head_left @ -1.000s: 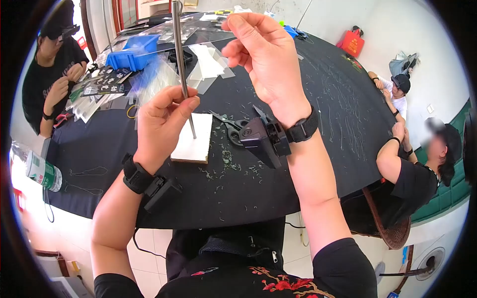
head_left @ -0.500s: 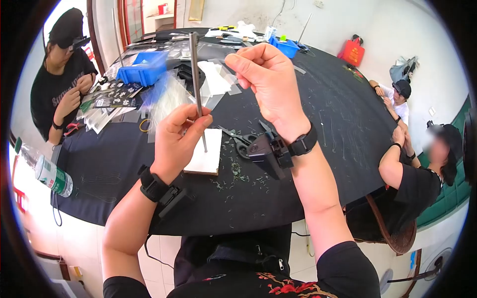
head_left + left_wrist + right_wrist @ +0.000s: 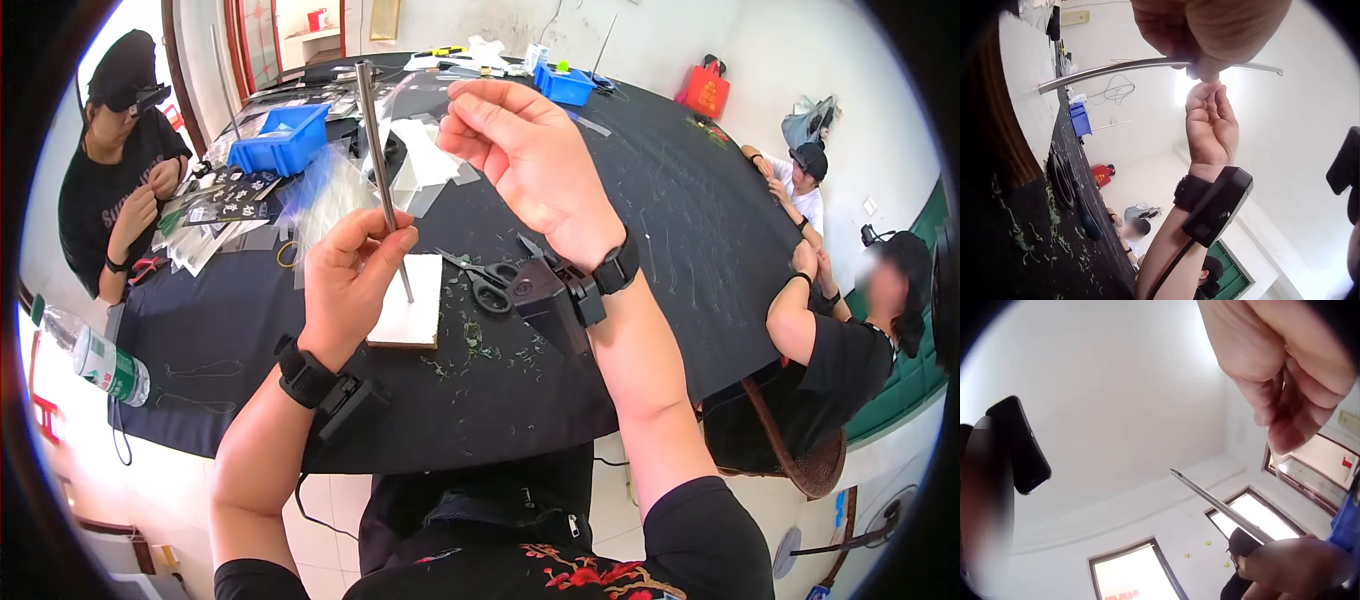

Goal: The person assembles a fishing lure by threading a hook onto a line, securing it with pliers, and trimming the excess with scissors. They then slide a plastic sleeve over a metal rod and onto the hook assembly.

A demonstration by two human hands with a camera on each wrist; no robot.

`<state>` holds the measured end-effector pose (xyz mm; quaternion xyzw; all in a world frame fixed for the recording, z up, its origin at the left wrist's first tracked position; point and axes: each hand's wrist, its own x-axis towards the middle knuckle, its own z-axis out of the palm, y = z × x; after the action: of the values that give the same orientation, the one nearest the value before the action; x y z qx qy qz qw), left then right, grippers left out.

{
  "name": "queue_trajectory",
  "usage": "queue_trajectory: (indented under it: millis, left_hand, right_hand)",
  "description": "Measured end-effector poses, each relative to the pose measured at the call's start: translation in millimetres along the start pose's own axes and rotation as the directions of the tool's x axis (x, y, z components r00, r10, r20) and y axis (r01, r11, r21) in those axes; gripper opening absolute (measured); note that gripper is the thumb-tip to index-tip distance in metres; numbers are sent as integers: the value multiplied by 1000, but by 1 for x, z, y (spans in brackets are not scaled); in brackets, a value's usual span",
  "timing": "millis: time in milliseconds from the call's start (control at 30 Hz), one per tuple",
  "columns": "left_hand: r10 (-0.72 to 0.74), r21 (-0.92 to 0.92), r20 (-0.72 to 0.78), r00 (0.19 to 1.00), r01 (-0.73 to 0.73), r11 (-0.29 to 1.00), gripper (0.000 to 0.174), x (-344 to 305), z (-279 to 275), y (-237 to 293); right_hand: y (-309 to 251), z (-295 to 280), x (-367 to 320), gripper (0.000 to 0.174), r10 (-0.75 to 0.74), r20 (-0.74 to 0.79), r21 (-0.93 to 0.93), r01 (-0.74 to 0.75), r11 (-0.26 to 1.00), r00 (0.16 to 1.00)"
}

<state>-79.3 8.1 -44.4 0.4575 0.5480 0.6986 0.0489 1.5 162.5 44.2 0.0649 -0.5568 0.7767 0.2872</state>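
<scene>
The metal rod was pinched between the thumb and fingers of the left hand, its lower end set on the white block. At the fingertips of the right hand, raised near the rod's upper part, a faint clear strand was gripped. Scissors were seen just beside the block on the black tablecloth.

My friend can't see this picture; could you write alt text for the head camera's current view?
A person's left hand holds a metal rod nearly upright on a white-topped block, while the raised right hand seems to pinch something too fine to make out. Scissors and green scraps lie nearby on a black-covered table, with other people around.
</scene>
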Motion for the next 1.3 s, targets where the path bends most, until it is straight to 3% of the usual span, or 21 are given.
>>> queue_trajectory:
  millis: [233, 567, 867, 1100, 1300]
  left_hand:
    - [5, -59, -3, 1000, -5, 998, 14, 1, 1, -3]
    - [23, 6, -17, 1000, -23, 1000, 11, 1, -1, -6]
    - [82, -3, 15, 997, -82, 997, 11, 2, -1, -6]
    - [54, 23, 28, 998, -54, 998, 11, 1, -2, -4]
    - [54, 49, 38, 998, -55, 997, 11, 2, -3, -1]
  right_hand:
    - [1, -2, -1, 13, 10, -27, 32, -9, 999, 1000]
    - [-12, 15, -12, 12, -46, -87, 77, 53, 996, 995]
    - [-15, 36, -4, 5, -80, -19, 127, 82, 989, 997]
    - [-18, 62, 3, 14, -149, 48, 78, 145, 986, 988]
    - [-17, 70, 7, 13, -114, 34, 81, 111, 991, 993]
